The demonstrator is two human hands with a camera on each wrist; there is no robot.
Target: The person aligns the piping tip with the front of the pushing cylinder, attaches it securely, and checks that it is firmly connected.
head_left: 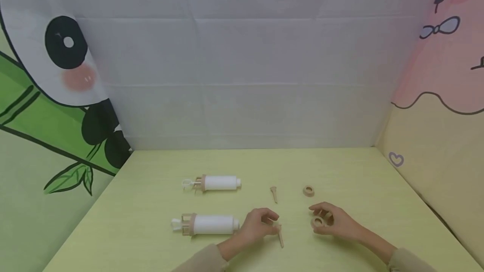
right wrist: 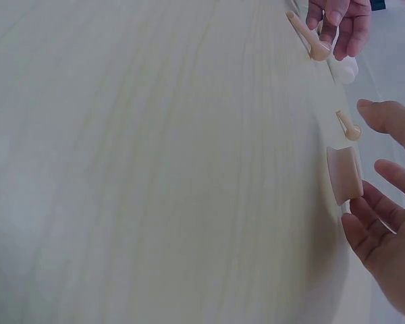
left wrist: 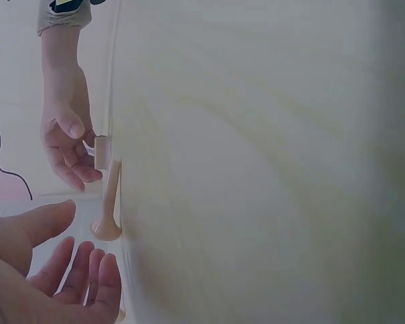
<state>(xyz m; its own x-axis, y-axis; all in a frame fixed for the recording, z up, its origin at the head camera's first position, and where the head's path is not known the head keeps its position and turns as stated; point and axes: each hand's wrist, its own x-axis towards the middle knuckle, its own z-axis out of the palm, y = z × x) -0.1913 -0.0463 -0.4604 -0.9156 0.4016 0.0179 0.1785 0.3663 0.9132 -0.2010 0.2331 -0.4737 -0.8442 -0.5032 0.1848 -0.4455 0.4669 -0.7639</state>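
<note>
My left hand (head_left: 259, 223) hovers beside a beige, tee-shaped peg (head_left: 281, 239) lying on the table. In the left wrist view its thumb and fingers are spread apart, with the peg (left wrist: 108, 202) just beyond the fingertips. Over on the right, my right hand (head_left: 340, 223) is loosely bent around a beige ring (head_left: 314, 223). Seen from the right wrist, the thumb stands well away from this ring (right wrist: 344, 175), while the fingertips are right at its lower edge. Nothing is gripped in either hand.
Two white cylinders (head_left: 221, 182) (head_left: 213, 224) with beige collars and frames lie on their sides at the left. Farther back are a second peg (head_left: 274, 195) and a second ring (head_left: 308, 194). The pale yellow table (head_left: 151, 167) meets a white backdrop (head_left: 249, 112) behind.
</note>
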